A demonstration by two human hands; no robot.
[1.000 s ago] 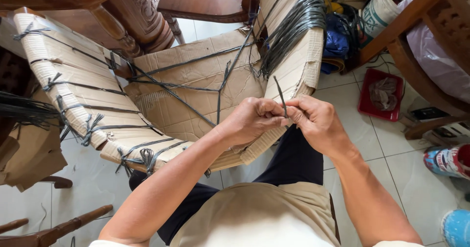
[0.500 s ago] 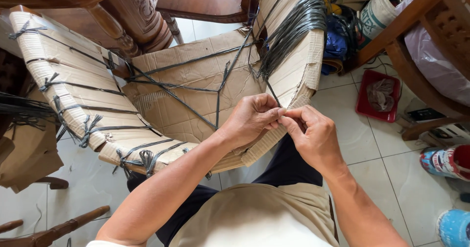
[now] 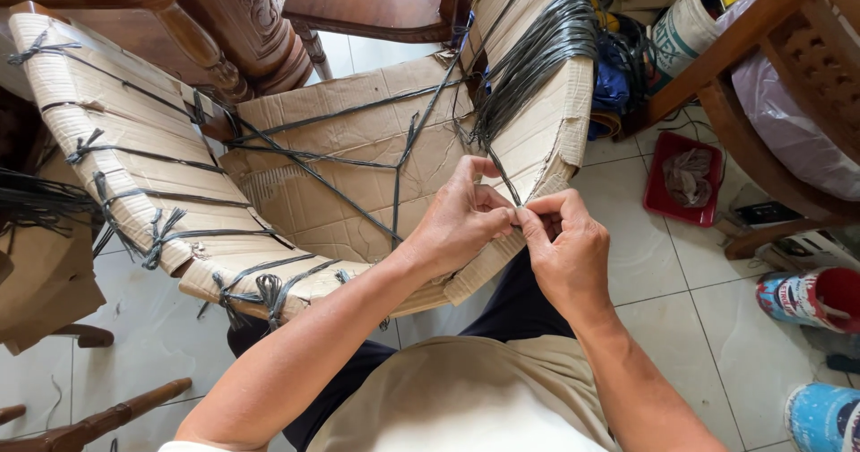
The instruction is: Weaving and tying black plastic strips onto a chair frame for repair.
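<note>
Both hands lower than before, left hand (image 3: 461, 223) and right hand (image 3: 564, 250) pinching dark strand (image 3: 503, 179).

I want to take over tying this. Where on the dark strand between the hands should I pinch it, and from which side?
Pinch the dark strand just above the left hand and right hand, where it runs taut and bare up to the bundle on the cardboard. Come from the near side with fingertips; it looks too thin for a full grip.
</note>
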